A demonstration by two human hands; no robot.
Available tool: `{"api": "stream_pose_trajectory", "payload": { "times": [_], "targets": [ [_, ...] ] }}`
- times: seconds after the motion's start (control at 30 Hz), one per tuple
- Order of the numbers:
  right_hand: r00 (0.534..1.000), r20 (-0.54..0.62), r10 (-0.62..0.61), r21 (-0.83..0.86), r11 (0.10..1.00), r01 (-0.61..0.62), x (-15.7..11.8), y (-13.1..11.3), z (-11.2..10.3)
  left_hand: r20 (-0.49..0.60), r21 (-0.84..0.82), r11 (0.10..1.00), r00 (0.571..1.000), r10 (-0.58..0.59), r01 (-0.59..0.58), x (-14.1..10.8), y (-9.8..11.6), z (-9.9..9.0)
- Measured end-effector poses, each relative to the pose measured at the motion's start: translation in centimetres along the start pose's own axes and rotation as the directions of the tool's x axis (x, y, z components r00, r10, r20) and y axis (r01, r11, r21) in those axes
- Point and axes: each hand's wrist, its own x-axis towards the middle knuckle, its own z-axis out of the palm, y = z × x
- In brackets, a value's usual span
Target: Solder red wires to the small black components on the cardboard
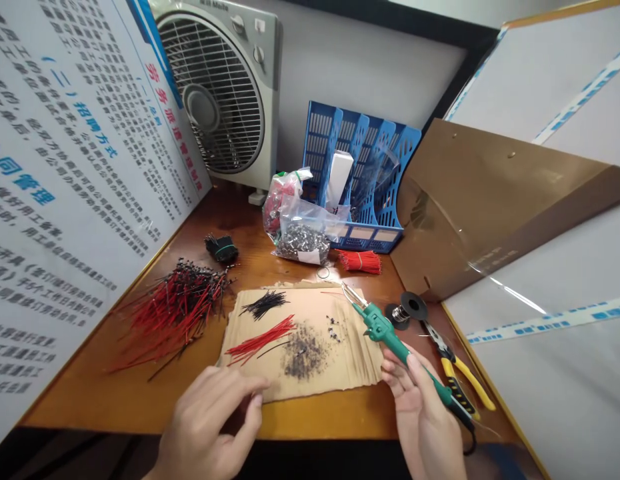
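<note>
Cardboard sheet [340, 373] under both my hands: right hand [425, 413] grips soldering iron [390, 333], left hand [210, 420] rests loosely curled, holding nothing, at its near edge.

Cardboard sheet [310, 373] on table [115, 400], wire pile [175, 310] left of it, pliers [460, 377] right, fan [223, 93] behind

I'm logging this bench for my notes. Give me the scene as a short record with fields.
Place: wooden desk, boards on both sides
Left hand: empty, fingertips resting on the cardboard sheet
Right hand: holding the green soldering iron, tip pointing away over the sheet
On the sheet: red wires, black wires, scorched patch
Left of sheet: pile of red and black wires
Right of sheet: solder spool, yellow pliers
Back: fan, blue file rack, bags of parts
</note>
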Motion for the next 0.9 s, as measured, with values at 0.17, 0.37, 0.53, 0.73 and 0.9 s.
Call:
{"api": "stream_pose_trajectory", "payload": {
  "times": [0.17,0.37,0.53,0.73,0.9],
  "targets": [
    [0.989,-0.024,0.148,0.102,0.984,-0.145,-0.8,-0.4,2.1,-0.017,0.011,1.0,1.0,-0.013,0.013,0.3,0.3,0.1],
    [0.978,-0.057,0.202,0.157,0.969,-0.191,-1.4,0.5,3.4,-0.002,0.006,0.999,0.999,-0.033,0.033,0.4,0.4,0.0],
    [0.977,-0.062,0.206,0.149,0.969,-0.195,-1.4,0.9,3.3,-0.007,0.002,0.999,0.999,-0.034,0.034,0.3,0.3,0.0],
    [0.976,-0.041,0.215,0.123,0.97,-0.209,-1.3,0.5,3.2,0.016,0.001,0.999,0.999,-0.044,0.044,0.0,0.2,0.3],
    [0.961,-0.06,0.269,0.118,0.958,-0.26,-1.5,0.0,3.0,0.031,0.01,0.998,0.998,-0.055,0.055,-0.3,0.2,0.4]
  ]
}}
